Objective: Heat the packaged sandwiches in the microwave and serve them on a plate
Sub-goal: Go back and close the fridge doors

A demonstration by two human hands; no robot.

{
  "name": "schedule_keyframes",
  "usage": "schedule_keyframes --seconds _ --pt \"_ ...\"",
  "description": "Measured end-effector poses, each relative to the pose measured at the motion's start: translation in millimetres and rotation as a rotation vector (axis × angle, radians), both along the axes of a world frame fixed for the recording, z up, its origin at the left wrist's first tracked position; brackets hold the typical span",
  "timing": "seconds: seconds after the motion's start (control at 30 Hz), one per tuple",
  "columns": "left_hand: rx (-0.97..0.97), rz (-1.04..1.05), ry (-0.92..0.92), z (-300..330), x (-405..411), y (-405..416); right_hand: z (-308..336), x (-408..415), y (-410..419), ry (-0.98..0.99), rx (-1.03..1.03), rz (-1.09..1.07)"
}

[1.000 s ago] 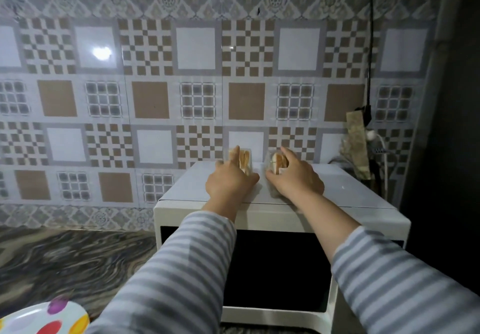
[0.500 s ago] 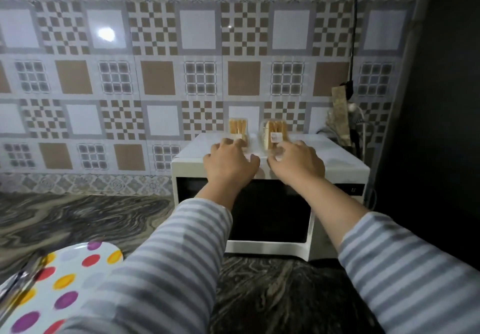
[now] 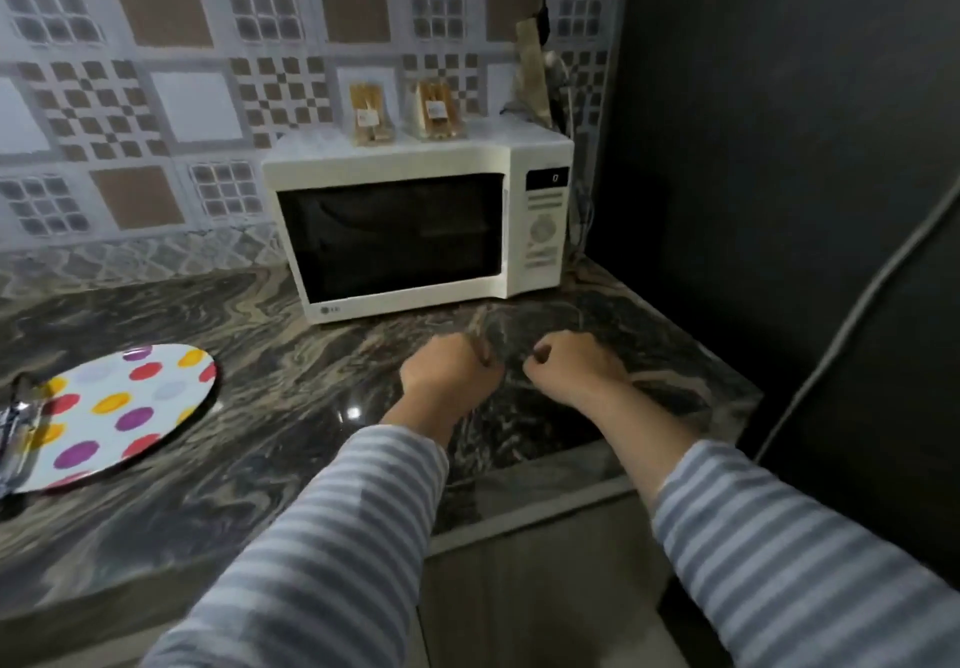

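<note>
Two packaged sandwiches stand upright on top of the white microwave [image 3: 415,231], the left pack [image 3: 370,114] and the right pack [image 3: 435,110] side by side against the tiled wall. The microwave door is closed and its display shows 0. My left hand [image 3: 449,374] and my right hand [image 3: 569,366] hover low over the marble counter in front of the microwave, fingers curled, holding nothing. A white plate with coloured dots [image 3: 111,413] lies on the counter at the left.
A metal utensil [image 3: 15,420] rests on the plate's left edge. A dark wall [image 3: 779,148] closes the right side, with a cable [image 3: 857,304] running down it. Cords and a plug hang behind the microwave's right corner. The counter edge [image 3: 545,506] runs below my hands.
Both hands let go of the sandwich packs on the microwave top and drew back down toward the counter. The view pulled back and tilted down, showing the whole microwave and plate.
</note>
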State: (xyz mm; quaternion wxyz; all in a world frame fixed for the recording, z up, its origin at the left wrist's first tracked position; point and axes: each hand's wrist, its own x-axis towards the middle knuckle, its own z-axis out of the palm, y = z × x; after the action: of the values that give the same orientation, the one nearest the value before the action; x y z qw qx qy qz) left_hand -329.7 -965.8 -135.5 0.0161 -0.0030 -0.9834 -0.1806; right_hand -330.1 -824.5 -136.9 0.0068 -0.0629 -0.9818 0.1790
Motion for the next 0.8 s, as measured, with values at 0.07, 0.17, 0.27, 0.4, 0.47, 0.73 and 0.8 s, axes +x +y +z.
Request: schedule_keyframes --seconds 0.07,0.17,0.27,0.4,0.47,0.73,0.8 --pt "-0.005 -0.057 -0.064 -16 25 18 -18 33 19 -0.116 -0.026 -0.009" --pt "-0.007 -0.144 -0.126 -34 60 55 -40 81 54 -0.21 -0.071 -0.07" --pt "-0.033 -0.209 -0.147 -48 91 96 -55 127 91 -0.233 -0.09 -0.157" --pt "-0.088 -0.329 -0.211 -66 139 167 -77 192 153 -0.264 -0.072 -0.283" --pt "-0.1 -0.378 -0.236 -75 169 207 -89 228 190 -0.275 -0.058 -0.333" --pt "-0.1 -0.71 -0.279 -101 294 364 -119 386 341 -0.327 -0.064 -0.563" --pt "-0.104 -0.765 -0.3 -108 324 405 -124 424 376 -0.345 -0.061 -0.629"
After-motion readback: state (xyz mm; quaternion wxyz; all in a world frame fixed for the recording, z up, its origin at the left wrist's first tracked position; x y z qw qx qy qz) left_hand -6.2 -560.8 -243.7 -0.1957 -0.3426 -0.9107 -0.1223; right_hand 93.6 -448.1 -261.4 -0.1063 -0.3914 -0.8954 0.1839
